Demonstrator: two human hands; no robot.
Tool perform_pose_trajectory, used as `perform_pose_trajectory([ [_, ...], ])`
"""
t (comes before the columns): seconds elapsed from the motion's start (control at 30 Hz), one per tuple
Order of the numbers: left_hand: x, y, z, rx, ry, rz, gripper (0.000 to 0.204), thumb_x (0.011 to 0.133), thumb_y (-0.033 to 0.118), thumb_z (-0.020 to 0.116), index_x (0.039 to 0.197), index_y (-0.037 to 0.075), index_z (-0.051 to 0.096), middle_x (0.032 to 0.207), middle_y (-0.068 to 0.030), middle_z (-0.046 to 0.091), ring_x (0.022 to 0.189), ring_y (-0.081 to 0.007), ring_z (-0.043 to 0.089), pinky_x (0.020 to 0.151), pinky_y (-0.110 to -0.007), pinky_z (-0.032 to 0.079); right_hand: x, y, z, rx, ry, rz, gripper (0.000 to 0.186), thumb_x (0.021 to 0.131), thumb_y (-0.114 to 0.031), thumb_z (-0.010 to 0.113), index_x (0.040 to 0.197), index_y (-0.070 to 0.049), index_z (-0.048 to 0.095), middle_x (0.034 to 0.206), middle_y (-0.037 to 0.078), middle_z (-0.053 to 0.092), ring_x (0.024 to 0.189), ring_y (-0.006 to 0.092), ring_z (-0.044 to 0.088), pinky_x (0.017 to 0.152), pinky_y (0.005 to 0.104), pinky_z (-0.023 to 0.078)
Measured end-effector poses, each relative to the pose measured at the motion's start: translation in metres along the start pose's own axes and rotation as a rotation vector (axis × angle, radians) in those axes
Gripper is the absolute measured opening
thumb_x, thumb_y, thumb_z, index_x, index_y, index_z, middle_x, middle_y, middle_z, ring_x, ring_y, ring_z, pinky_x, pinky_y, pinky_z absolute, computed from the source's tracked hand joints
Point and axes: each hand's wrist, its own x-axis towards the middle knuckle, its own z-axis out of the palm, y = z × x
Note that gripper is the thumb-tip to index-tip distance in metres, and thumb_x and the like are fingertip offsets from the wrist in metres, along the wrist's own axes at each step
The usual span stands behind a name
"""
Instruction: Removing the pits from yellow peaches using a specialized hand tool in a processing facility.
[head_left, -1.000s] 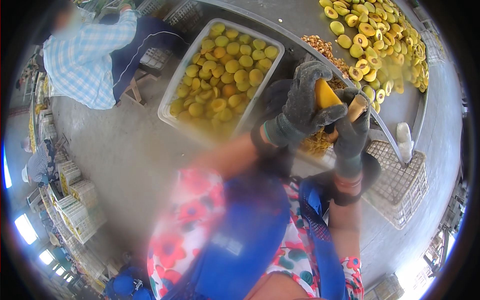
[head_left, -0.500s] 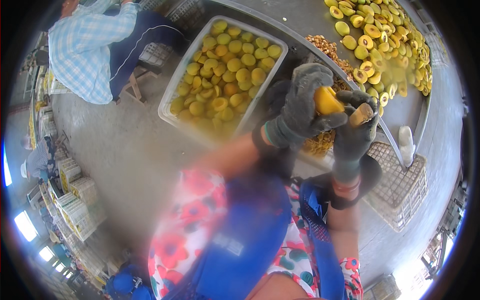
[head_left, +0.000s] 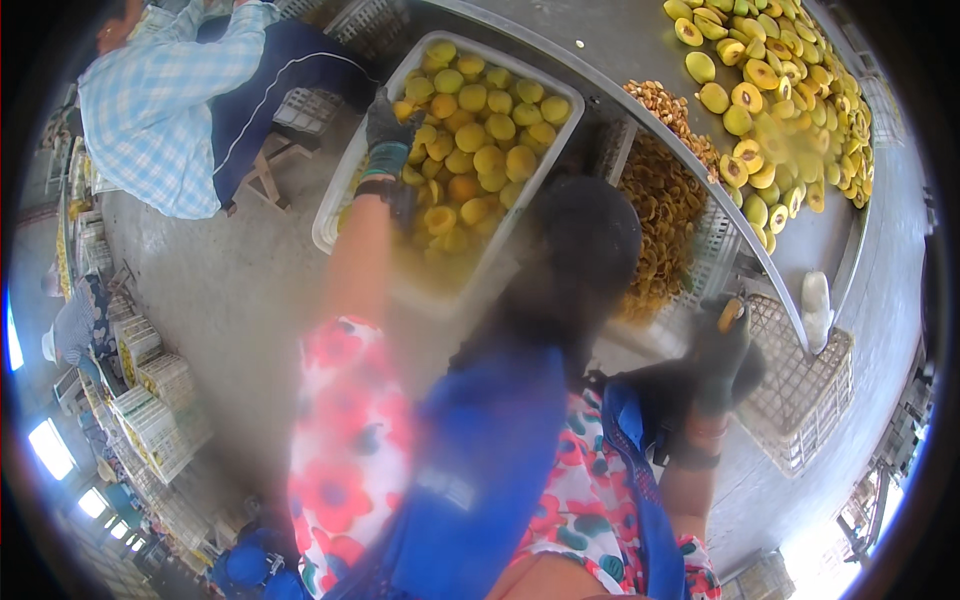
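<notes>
My left hand (head_left: pixel 388 130), in a dark grey glove, reaches out over the near left corner of a white crate (head_left: pixel 335 215) filled with whole yellow fruit (head_left: pixel 480 140). Its fingers lie against the fruit at the crate's edge; I cannot tell whether they grip one. My right hand (head_left: pixel 722 350), also gloved and blurred, sits low at the right beside my dark apron. It is closed around a small orange object (head_left: pixel 731 312) that sticks out above the fingers.
A curved grey table (head_left: pixel 640 50) at the top right carries many halved yellow fruit (head_left: pixel 770 90). A crate of brown pits (head_left: pixel 660 220) stands below it, and an empty mesh crate (head_left: pixel 800 400) at the right. A person in a blue plaid shirt (head_left: pixel 150 110) sits at the upper left. Stacked crates (head_left: pixel 150 400) line the left.
Both hands were together at a yellow fruit half above the pits. My left hand has swung out to the white crate, my right has dropped lower, and the fruit half is gone.
</notes>
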Motion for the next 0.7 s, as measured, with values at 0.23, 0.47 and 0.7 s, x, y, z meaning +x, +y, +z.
perform_pose_trajectory([
  [0.23, 0.022, -0.064, 0.024, 0.273, -0.077, 0.11, 0.086, 0.073, 0.038, 0.073, 0.139, 0.005, 0.028, 0.142, -0.0198, 0.034, 0.131, -0.0372, 0.033, 0.106, -0.042, 0.032, -0.007, 0.01, -0.001, -0.537, 0.029, -0.228, 0.016, 0.088, 0.0, 0.055, 0.104, -0.003, 0.053, 0.077, 0.001, 0.054, 0.064, 0.0082, 0.051, 0.052, 0.0205, 0.041],
  [0.47, 0.024, -0.038, 0.023, 0.46, -0.091, 0.069, 0.069, 0.082, 0.044, 0.06, 0.134, 0.006, 0.036, 0.143, -0.0175, 0.034, 0.132, -0.0355, 0.033, 0.105, -0.046, 0.031, -0.008, 0.005, -0.006, -0.311, -0.056, -0.252, 0.024, 0.086, 0.002, 0.058, 0.11, 0.0, 0.052, 0.081, 0.002, 0.053, 0.065, 0.0097, 0.052, 0.052, 0.0211, 0.043],
  [0.7, 0.04, -0.04, 0.052, 0.466, -0.07, 0.38, 0.06, 0.085, 0.039, 0.055, 0.134, 0.008, 0.039, 0.141, -0.0136, 0.039, 0.132, -0.0314, 0.033, 0.107, -0.045, 0.028, 0.012, 0.008, -0.005, 0.453, -0.197, 0.3, 0.02, 0.088, -0.004, 0.056, 0.106, 0.002, 0.051, 0.079, 0.007, 0.053, 0.061, 0.0112, 0.051, 0.051, 0.0207, 0.043],
])
